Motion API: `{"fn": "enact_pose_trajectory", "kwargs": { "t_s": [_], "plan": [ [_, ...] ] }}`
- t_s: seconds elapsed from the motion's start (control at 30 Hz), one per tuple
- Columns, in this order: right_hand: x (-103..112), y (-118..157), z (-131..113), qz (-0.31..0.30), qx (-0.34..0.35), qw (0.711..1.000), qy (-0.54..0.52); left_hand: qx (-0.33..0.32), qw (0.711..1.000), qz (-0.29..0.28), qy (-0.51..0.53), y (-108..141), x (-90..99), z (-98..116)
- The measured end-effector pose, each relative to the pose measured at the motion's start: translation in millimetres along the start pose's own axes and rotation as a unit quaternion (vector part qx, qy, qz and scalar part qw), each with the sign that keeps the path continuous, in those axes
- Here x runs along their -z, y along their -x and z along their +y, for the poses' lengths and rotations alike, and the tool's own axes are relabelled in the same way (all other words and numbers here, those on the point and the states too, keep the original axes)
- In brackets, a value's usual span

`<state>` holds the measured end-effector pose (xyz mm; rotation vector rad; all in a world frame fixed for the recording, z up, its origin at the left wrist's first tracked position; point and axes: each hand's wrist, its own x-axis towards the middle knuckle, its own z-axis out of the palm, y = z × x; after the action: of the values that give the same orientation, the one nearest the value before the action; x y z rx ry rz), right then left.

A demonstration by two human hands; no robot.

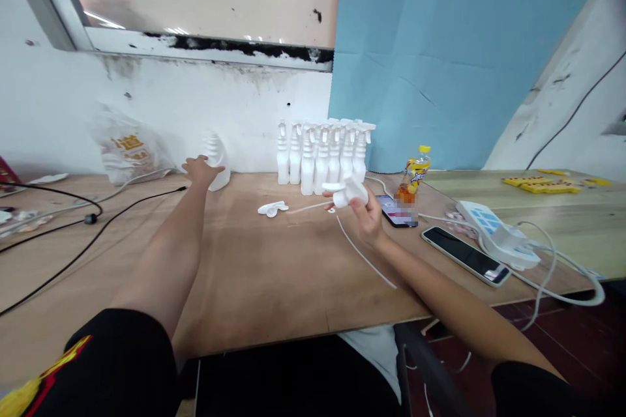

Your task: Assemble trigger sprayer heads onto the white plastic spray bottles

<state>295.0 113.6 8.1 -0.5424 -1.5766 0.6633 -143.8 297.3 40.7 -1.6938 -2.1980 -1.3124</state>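
Note:
My left hand reaches out at the left and is wrapped round a white ribbed bottle without a spray head, near the wall. My right hand holds a white spray head, whose thin tube points left. Beneath it on the table lie a small white ring and a loose thin tube. Another white spray head rests on the table between my hands. Behind, several white spray bottles stand upright in a group, most with spray heads on.
On the wooden table, a drink bottle, two phones and a power strip with white cables are at the right. A plastic bag and black cables are at the left.

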Motion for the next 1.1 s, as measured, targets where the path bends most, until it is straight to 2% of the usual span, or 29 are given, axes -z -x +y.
{"fn": "enact_pose_trajectory", "kwargs": {
  "t_s": [0.03,0.1,0.2,0.27,0.37,0.43,0.53,0.67,0.93,1.1],
  "plan": [
    [-1,-5,-1,0.013,-0.014,0.999,-0.049,0.005,1.0,-0.006,-0.005,7,0.7,0],
    [2,-15,0,0.024,-0.051,0.987,-0.149,-0.028,0.999,-0.021,-0.002,26,5.6,4],
    [16,-29,7,0.017,-0.143,0.955,-0.261,-0.142,0.988,-0.014,0.056,67,21.4,18],
    [28,-36,14,0.025,-0.193,0.928,-0.319,-0.193,0.977,-0.003,0.086,100,36.3,30],
    [46,-41,24,0.072,-0.22,0.894,-0.384,-0.28,0.956,-0.008,0.084,139,58.6,47],
    [55,-45,28,0.117,-0.224,0.874,-0.415,-0.335,0.939,-0.016,0.077,154,69.0,54],
    [66,-49,31,0.181,-0.221,0.841,-0.459,-0.393,0.917,-0.049,0.053,161,74.8,56],
    [73,-51,32,0.219,-0.217,0.815,-0.49,-0.42,0.903,-0.088,0.006,161,72.0,51],
    [72,-51,33,0.227,-0.235,0.815,-0.478,-0.437,0.894,-0.095,-0.029,164,70.3,49],
    [67,-49,37,0.205,-0.245,0.836,-0.445,-0.456,0.884,-0.1,-0.04,167,68.0,50]
  ]
}}
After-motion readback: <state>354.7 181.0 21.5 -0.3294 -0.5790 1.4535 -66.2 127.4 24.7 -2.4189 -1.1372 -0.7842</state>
